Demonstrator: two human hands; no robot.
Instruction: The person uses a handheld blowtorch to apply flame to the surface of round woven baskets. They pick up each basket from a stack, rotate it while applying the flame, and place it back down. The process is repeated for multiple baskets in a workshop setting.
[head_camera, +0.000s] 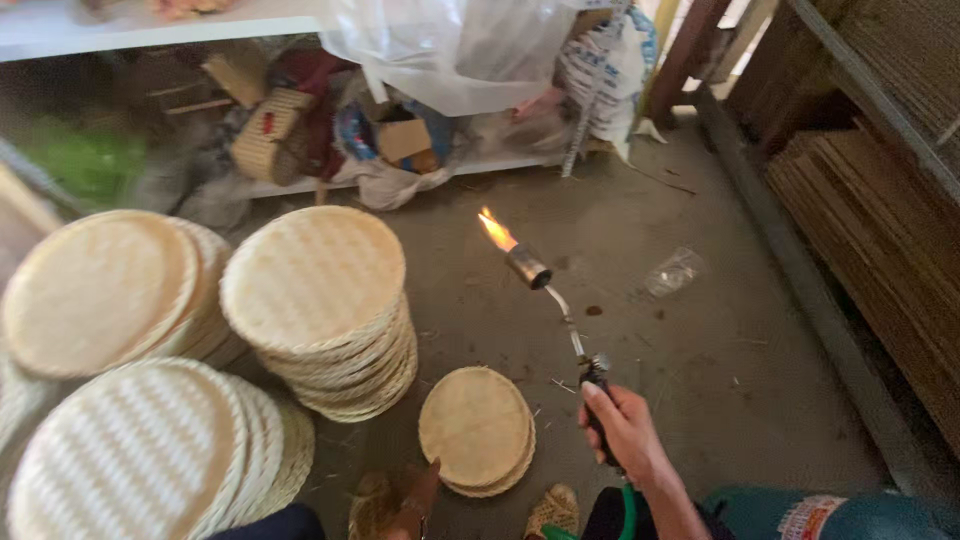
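Note:
My right hand (625, 430) grips the black handle of a gas torch (560, 310). Its thin metal neck rises to a nozzle (527, 266) with an orange flame (496, 230) burning up and to the left. Below the torch, a small stack of round woven bamboo trays (475, 428) lies on the concrete floor. Only a small part of my left hand (412, 497) shows at the bottom edge, beside that small stack; whether it holds anything is hidden.
Tall stacks of round woven trays stand at centre left (318, 300), far left (100, 290) and lower left (140, 455). A clear plastic cup (674, 272) lies on the floor. Cluttered shelves with bags are behind; bundles of bamboo strips (880, 230) fill the right.

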